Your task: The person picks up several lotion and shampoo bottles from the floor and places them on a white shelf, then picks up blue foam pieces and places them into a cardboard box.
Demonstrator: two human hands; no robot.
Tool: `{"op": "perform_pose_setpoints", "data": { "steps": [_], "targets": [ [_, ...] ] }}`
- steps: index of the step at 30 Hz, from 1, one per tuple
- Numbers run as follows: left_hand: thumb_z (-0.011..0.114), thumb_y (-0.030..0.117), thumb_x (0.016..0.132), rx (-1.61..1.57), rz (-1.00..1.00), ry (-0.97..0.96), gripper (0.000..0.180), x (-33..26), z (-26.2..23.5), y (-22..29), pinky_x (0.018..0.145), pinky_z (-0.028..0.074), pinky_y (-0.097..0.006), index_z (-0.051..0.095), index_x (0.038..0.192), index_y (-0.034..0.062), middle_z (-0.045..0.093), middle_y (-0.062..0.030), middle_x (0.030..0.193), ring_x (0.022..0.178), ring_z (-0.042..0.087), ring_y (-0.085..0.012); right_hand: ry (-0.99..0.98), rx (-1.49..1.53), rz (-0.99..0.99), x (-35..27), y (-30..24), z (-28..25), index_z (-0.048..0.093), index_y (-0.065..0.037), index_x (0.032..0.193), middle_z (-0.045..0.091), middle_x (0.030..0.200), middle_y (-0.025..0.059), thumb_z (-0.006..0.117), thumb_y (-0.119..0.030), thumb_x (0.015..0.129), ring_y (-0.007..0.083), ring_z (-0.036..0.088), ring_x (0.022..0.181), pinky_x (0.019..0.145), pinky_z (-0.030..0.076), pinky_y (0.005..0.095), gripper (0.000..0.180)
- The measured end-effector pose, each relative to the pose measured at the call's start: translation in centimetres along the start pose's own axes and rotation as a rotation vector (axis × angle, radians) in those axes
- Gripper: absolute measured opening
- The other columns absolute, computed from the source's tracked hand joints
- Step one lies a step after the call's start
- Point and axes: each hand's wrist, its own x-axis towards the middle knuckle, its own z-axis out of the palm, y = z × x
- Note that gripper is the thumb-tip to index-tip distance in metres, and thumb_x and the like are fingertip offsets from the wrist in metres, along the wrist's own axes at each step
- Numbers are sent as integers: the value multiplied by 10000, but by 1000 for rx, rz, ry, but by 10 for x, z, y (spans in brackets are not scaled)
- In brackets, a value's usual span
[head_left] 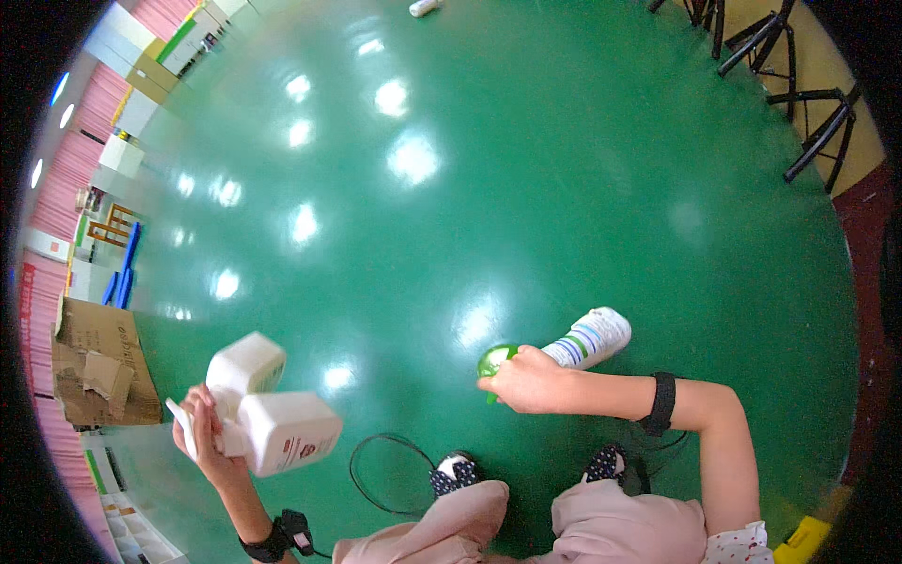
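Observation:
My left hand (199,440) holds two white plastic pump bottles (272,414) at once, gripping them near their necks at the lower left. My right hand (528,381) is closed on a white spray bottle with a green top (573,346); the bottle lies tilted, its base pointing up and to the right. Both hands hover above the glossy green floor (526,188). A black band (662,402) sits on my right wrist, and another dark band (277,540) on my left wrist.
My knees in pink trousers (526,522) and patterned shoes (456,470) show at the bottom. A black cable loop (381,470) lies on the floor. Flattened cardboard (94,362) lies at left. Black chair legs (799,85) stand top right. A small white object (423,7) lies far off.

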Motion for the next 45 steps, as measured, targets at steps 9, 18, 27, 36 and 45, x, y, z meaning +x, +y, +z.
{"op": "perform_pose_setpoints", "data": {
  "steps": [9, 18, 27, 36, 45],
  "targets": [
    [537, 56, 795, -15, -199, 61, 139, -4, -87, 33, 632, 348, -202, 472, 674, 39, 483, -38, 712, 646, 397, -63, 85, 119, 129, -52, 34, -19, 579, -123, 846, 571, 569, 128, 548, -135, 653, 280, 593, 536, 505, 459, 403, 196],
    [570, 32, 770, 162, -363, 294, 152, 46, -78, 173, 506, 279, -191, 464, 663, 49, 469, 3, 692, 548, 355, -42, 344, 36, 196, -103, 32, -274, 567, -153, 789, 562, 565, 71, 629, -72, 620, 266, 549, 534, 553, 429, 373, 197],
    [562, 3, 747, 277, -259, 1036, 38, 128, 36, 256, 505, 411, -191, 534, 762, 24, 516, -27, 698, 622, 505, -74, 285, 14, -171, 57, 193, -538, 608, -105, 985, 560, 742, 147, 589, -44, 713, 307, 515, 659, 591, 431, 383, 279],
    [559, -8, 708, 775, -83, 1772, 127, -8, 223, 206, 469, 317, -203, 476, 618, 20, 486, -10, 621, 517, 424, -62, 290, -284, -917, 345, 245, -553, 603, -122, 1012, 585, 773, 139, 497, 14, 739, 306, 544, 719, 617, 443, 388, 322],
    [634, 84, 731, 588, -55, 2696, 96, -222, 152, 369, 468, 333, -191, 558, 733, 25, 471, 11, 606, 516, 430, -60, 374, 14, -1450, 363, -274, -535, 570, -5, 1017, 502, 811, 103, 470, 83, 736, 212, 481, 676, 591, 398, 292, 310]
  ]
}}
